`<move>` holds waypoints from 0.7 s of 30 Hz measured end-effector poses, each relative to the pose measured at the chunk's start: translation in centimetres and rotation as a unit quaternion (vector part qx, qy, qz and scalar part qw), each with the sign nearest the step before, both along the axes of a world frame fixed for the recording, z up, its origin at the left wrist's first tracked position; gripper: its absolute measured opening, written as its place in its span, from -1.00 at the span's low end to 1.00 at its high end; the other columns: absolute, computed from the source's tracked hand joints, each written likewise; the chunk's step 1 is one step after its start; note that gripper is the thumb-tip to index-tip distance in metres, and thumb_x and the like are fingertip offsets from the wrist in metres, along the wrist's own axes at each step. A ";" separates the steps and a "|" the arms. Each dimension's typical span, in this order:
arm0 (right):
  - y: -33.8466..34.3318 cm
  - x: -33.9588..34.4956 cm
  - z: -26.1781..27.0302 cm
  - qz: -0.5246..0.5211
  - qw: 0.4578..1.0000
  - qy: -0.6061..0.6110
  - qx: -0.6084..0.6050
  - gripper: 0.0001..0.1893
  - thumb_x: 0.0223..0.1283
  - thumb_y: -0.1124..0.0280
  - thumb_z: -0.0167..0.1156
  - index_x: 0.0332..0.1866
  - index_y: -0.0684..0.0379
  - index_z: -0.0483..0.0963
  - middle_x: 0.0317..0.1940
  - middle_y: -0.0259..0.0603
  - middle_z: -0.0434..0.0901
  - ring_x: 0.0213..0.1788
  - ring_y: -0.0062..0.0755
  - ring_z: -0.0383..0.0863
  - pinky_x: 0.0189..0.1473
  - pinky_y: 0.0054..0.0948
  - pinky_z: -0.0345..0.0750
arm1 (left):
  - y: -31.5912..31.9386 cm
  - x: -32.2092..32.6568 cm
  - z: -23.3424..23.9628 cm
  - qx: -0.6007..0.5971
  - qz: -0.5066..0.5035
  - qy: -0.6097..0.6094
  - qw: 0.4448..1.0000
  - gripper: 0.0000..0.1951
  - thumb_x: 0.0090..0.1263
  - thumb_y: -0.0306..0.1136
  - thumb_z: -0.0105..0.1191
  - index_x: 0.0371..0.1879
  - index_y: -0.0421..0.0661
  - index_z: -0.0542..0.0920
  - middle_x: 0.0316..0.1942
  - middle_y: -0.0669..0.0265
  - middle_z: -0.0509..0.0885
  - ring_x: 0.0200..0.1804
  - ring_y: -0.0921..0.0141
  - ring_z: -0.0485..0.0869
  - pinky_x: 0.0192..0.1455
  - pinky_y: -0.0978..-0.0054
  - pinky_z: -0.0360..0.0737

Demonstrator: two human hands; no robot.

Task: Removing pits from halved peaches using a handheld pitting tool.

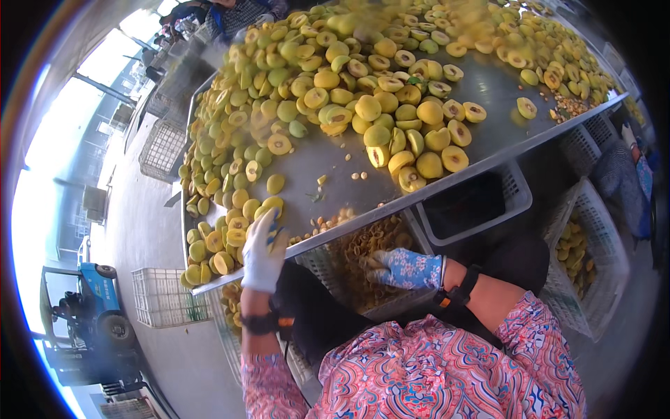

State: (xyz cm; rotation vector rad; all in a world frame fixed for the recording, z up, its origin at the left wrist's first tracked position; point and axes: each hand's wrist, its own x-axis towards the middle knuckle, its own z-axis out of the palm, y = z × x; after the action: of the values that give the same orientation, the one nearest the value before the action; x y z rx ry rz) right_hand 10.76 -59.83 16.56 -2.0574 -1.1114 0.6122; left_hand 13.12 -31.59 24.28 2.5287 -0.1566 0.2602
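Note:
Halved yellow-green stone fruit, which look like peaches (379, 136), lie heaped on a metal-topped table (335, 173). My left hand (264, 254), in a white glove with blue on the fingers, is over the near table edge beside a cluster of halves (238, 225). Its fingertips overlap a fruit half, and whether they grip it is hidden. My right hand (403, 268), in a blue floral glove, is below the edge over a plastic crate (419, 238) of brown cut scraps (361, 256). Its fingertips are blurred among the scraps, so a hold cannot be made out.
A raised metal rim (471, 170) borders the table. Beneath it stands a pale basket (518, 183); a crate (602, 272) of fruit is at right. On the left floor are a white crate (167, 298) and a blue forklift (94, 298). A person (235, 21) is across the table.

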 end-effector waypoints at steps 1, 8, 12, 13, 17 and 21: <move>0.1 0.4 2.4 -0.170 0.965 0.200 -0.001 -0.61 0.29 0.26 0.13 0.15 0.21 0.41 0.03 0.09 0.53 0.04 0.03 0.55 0.04 -0.27 0.51 | -2.2 2.7 -0.3 -0.007 -0.042 -0.012 0.999 -0.53 0.24 -0.48 0.17 0.18 -0.09 0.49 0.15 0.08 0.50 0.09 0.25 0.58 0.05 0.40 0.59; -1.7 1.4 2.3 -0.404 0.798 0.291 0.340 -0.61 0.34 0.30 0.14 0.18 0.26 0.40 -0.07 -0.18 0.57 -0.10 -0.47 0.56 0.00 -0.50 0.48 | -15.4 15.2 -2.5 0.086 -0.252 0.014 0.964 -0.50 0.26 -0.31 0.16 0.23 0.05 0.44 0.31 0.06 0.35 0.22 0.01 0.45 0.22 0.26 0.47; -1.8 1.4 3.4 -0.421 0.747 0.358 0.369 -0.61 0.34 0.30 0.13 0.19 0.25 0.40 -0.08 -0.20 0.57 -0.10 -0.46 0.55 -0.02 -0.48 0.49 | -13.8 17.3 -4.8 -0.013 -0.242 -0.014 0.970 -0.60 0.26 -0.39 0.18 0.11 -0.06 0.51 0.03 0.18 0.57 -0.02 0.23 0.62 0.01 0.44 0.58; -2.0 1.5 3.2 -0.408 0.725 0.377 0.407 -0.70 0.37 0.32 0.11 0.10 0.22 0.41 -0.24 -0.34 0.52 -0.26 -0.59 0.50 -0.22 -0.54 0.46 | -13.6 17.1 -4.9 -0.104 -0.215 0.001 0.971 -0.65 0.27 -0.41 0.17 0.05 -0.10 0.53 -0.09 0.24 0.63 -0.12 0.32 0.65 -0.09 0.48 0.61; -1.8 2.2 2.3 -0.452 0.828 0.026 0.332 -0.75 0.35 0.29 0.12 -0.05 0.26 0.44 -0.40 -0.28 0.57 -0.40 -0.41 0.57 -0.36 -0.41 0.48 | -11.4 12.6 -2.2 -0.511 -0.095 0.244 0.819 -0.62 0.49 -0.11 -0.06 0.03 -0.19 0.48 -0.21 0.24 0.62 -0.27 0.43 0.62 -0.26 0.48 0.61; -0.5 1.9 3.7 -0.411 0.878 -0.020 0.245 -0.69 0.31 0.24 0.15 -0.07 0.31 0.42 -0.39 0.00 0.59 -0.34 -0.03 0.60 -0.32 -0.20 0.50 | -10.5 7.8 -1.4 -0.643 -0.081 0.290 0.704 -0.48 0.49 0.04 -0.12 0.07 -0.24 0.45 -0.15 0.18 0.59 -0.14 0.29 0.61 -0.06 0.31 0.62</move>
State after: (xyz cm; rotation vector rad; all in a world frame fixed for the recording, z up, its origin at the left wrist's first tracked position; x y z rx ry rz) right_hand 12.71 -60.32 20.24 -1.8427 -0.2675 -0.1383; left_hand 20.94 -42.14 22.85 1.0635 0.0623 -0.4065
